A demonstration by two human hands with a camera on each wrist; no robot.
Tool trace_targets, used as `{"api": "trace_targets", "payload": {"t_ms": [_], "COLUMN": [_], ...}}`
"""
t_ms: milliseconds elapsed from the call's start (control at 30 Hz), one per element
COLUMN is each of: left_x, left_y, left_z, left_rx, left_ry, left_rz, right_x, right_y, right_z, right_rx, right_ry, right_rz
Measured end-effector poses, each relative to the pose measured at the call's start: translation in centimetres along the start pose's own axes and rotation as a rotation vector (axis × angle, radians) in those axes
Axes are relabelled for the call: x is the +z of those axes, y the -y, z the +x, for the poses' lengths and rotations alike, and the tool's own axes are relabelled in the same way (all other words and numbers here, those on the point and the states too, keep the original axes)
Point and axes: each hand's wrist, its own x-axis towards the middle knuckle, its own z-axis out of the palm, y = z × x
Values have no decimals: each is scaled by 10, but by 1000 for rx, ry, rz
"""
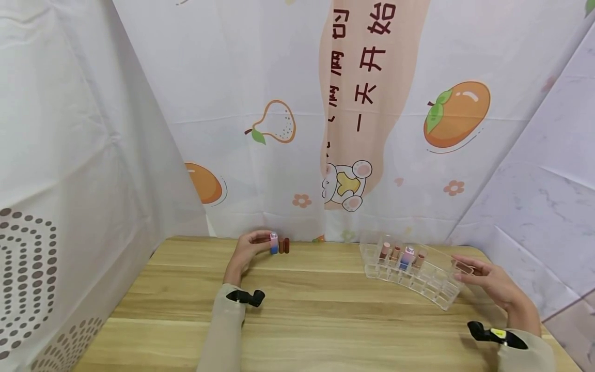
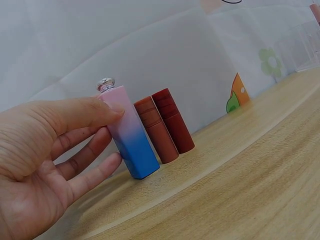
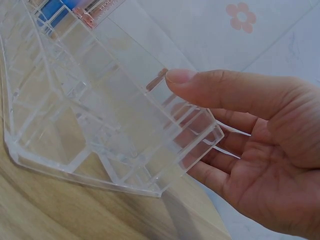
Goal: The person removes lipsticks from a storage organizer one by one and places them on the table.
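Observation:
At the table's back edge, my left hand (image 1: 246,252) pinches a square lipstick tube (image 2: 131,132) that fades from pink to blue, with a silvery knob on top. Its base is at the tabletop; contact is hard to tell. Close beside it stand a brown lip gloss tube (image 2: 159,131) and a dark red lip gloss tube (image 2: 175,122). My right hand (image 1: 495,281) grips the right end of a clear tiered lipstick organizer (image 1: 425,281), thumb in front and fingers behind. In its back row sit several tubes, among them another pink-and-blue lipstick (image 1: 407,258).
A wooden table (image 1: 316,310) bears everything. Behind it hangs a white curtain (image 1: 223,77) with fruit prints, its lower edge near the table's back. More white cloth (image 1: 69,129) closes the left side, and a marbled sheet (image 1: 548,196) closes the right.

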Motion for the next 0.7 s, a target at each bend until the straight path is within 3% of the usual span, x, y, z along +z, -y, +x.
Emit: {"api": "trace_targets", "payload": {"t_ms": [700], "left_x": [0], "left_y": [1], "left_z": [1], "left_rx": [-13], "left_ry": [1], "left_rz": [-40], "right_x": [0], "right_y": [1], "right_z": [-1], "right_rx": [9], "right_ry": [5], "right_rz": [-1]}}
